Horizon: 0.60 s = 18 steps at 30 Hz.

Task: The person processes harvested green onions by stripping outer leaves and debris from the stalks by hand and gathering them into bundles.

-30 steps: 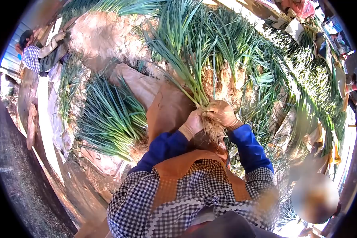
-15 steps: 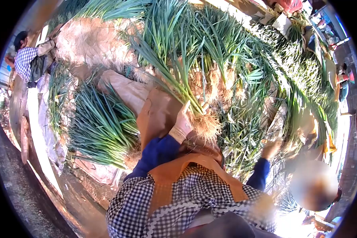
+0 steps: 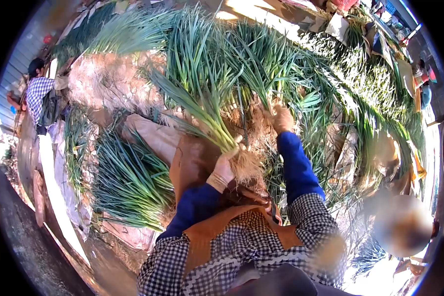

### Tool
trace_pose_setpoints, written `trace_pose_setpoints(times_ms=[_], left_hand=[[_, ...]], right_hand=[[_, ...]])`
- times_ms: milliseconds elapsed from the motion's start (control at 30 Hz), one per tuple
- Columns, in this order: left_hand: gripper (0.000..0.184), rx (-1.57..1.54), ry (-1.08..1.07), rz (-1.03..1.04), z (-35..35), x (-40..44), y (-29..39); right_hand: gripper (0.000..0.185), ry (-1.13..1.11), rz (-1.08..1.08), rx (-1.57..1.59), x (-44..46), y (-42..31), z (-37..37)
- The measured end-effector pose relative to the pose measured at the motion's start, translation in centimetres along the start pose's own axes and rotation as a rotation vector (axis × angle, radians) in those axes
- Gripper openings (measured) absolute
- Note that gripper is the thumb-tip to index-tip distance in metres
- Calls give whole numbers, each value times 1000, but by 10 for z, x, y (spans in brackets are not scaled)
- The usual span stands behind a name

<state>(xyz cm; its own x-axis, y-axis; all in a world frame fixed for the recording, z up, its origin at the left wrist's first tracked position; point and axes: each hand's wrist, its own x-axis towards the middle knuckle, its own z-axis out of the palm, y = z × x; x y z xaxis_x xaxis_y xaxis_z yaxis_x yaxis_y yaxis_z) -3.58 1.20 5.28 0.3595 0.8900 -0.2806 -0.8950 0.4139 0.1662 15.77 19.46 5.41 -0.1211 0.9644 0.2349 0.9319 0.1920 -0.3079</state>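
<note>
In my left hand (image 3: 224, 167), which wears a pale glove, is a bunch of green onions (image 3: 217, 126). My fingers wrap round the white lower stalks, the leaves point up and left, and the shaggy roots hang to the right. My right hand (image 3: 282, 120), gloved too, reaches into the pile of green onions (image 3: 254, 54) ahead. Its fingers are curled on the root end of some stalks there, partly hidden among the roots.
A separate heap of green onions (image 3: 128, 172) lies to my left. Behind it is a large rooty bundle (image 3: 113, 81). Loose leaves (image 3: 301, 163) cover the ground at right. Another person (image 3: 39, 96) in a checked top is at far left.
My right hand has moved from low on the right, up and left to the pile's roots. My left hand still holds its bunch, now slightly lower and further left. The view has shifted.
</note>
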Motion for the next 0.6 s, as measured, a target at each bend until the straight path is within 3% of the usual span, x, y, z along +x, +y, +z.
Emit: trace_pose_setpoints(times_ms=[33,67,133,167,200,267,300,333,367,433,533,567,600], left_hand=[[16,-72,-97,40,26,-8,-5],[16,21,-1,147,19,-5,-13],[21,103,105,236,1,3,-26],[21,93,108,238,4,1,-26],[23,47,137,92,6,-2,-26],[23,40,126,-172,15,-3,-30],[23,190,174,-131,23,-4,-41],[23,342,220,-90,30,-4,-52],[20,418,270,61,15,2,-69],[19,479,303,102,-17,6,-80],[17,551,323,152,-12,1,-81],[17,433,336,142,-15,1,-82],[18,319,346,136,-18,2,-80]], right_hand=[[40,-227,1,-75,7,-1,-2],[40,-454,4,-150,11,-12,-14],[34,-408,133,167,-4,-18,-24],[29,-526,142,730,-21,-17,-26],[24,-628,154,1298,-42,-15,-28],[19,-487,-39,1235,-84,-21,-16],[26,-539,28,1165,-97,-29,-14],[27,-275,-127,607,-110,-31,-7],[27,-234,-159,445,-117,-34,-8],[21,-170,-236,95,-123,-54,-32],[16,-101,-394,-46,-127,-52,-36],[28,61,-606,-183,-130,-49,-39],[28,63,-614,-182,-139,-43,-40]])
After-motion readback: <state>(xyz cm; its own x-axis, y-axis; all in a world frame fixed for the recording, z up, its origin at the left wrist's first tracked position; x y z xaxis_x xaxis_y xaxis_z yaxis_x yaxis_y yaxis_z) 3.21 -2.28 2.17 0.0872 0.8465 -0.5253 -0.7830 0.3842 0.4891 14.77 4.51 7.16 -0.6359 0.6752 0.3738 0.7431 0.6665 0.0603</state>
